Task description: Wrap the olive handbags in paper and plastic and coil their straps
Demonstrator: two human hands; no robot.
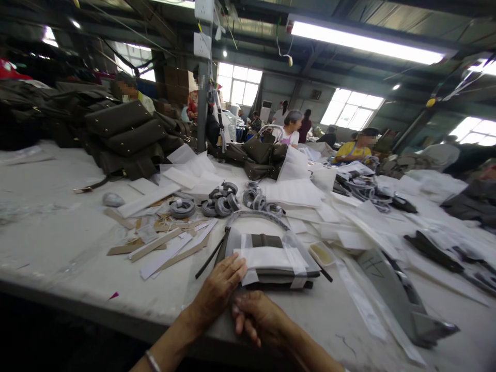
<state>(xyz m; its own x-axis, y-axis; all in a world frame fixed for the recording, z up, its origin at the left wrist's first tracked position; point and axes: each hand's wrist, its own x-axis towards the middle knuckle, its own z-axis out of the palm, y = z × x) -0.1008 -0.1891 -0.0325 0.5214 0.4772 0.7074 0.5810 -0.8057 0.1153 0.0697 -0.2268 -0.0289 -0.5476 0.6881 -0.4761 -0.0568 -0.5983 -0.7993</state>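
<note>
A dark bag (267, 241) lies on the white table, with white foam sheet and clear wrap over its front and a wrapped handle arched behind it. My left hand (220, 283) rests against the bag's left front corner, its fingers extended and lying flat on the white sheet. Just below and to the right, my right hand (261, 318) is curled near the bag's front edge, thumb against the index finger. Whatever is between those fingers, if anything, is too small to make out.
Wrapped coiled straps (222, 201) sit behind the bag. Cardboard and white strips (166, 248) are scattered left. A small dish (322, 254) and a grey panel (391, 289) lie right. Dark bags (132, 129) are piled back left. Several people work beyond the table (77, 258).
</note>
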